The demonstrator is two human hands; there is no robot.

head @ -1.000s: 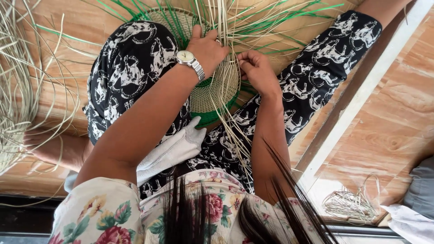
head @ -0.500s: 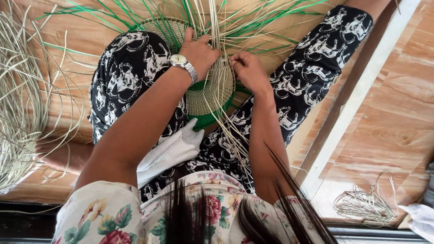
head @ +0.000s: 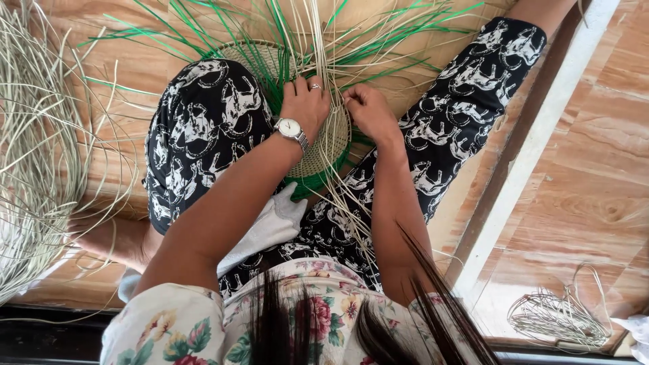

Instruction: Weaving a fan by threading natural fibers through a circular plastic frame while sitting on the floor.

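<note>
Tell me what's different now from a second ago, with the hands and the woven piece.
The left hand has slid down the woven basket piece, so its fingers no longer reach over the upper rim, and it now lies flat on the weave. The right hand kept pinching the pale strands beside it. Both hands stayed on the work, the piece stayed on the lap, and the white cloth stayed put.

I sit on a wooden floor (head: 595, 196) of warm, glossy orange-brown planks with visible grain. A pale raised strip (head: 534, 142) runs diagonally across it at my right. Daylight falls evenly over the boards. A dark band (head: 47, 331) edges the floor nearest me, at the bottom left.
</note>
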